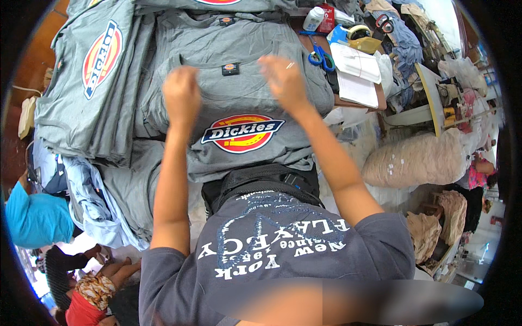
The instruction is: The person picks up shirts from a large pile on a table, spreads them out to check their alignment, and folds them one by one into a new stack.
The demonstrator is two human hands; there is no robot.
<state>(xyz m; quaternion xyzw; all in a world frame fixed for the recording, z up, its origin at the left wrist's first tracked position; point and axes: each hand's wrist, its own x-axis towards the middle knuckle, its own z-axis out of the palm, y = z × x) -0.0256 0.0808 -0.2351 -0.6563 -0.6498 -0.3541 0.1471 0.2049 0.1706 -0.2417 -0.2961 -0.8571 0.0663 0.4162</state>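
A grey T-shirt (pixel 239 95) lies on a stack of shirts in front of me, its neckline at the far side. It has a small black neck label (pixel 230 69) and an oval red, yellow and blue print (pixel 242 133). Above the left shoulder of this shirt is my left hand (pixel 182 93), blurred, its fingers curled closed; whether cloth is in them is hidden. My right hand (pixel 285 84) is over the right side of the neckline, slightly blurred, with fingers bent and apart. I see nothing held in it.
Folded grey shirts (pixel 98 81) are piled at the left. On the right, blue scissors (pixel 321 57), white paper pads (pixel 356 76) and a tape dispenser (pixel 363 39) lie on a brown surface. A large wrapped bundle (pixel 416 157) sits farther right. Other people (pixel 41 214) are at lower left.
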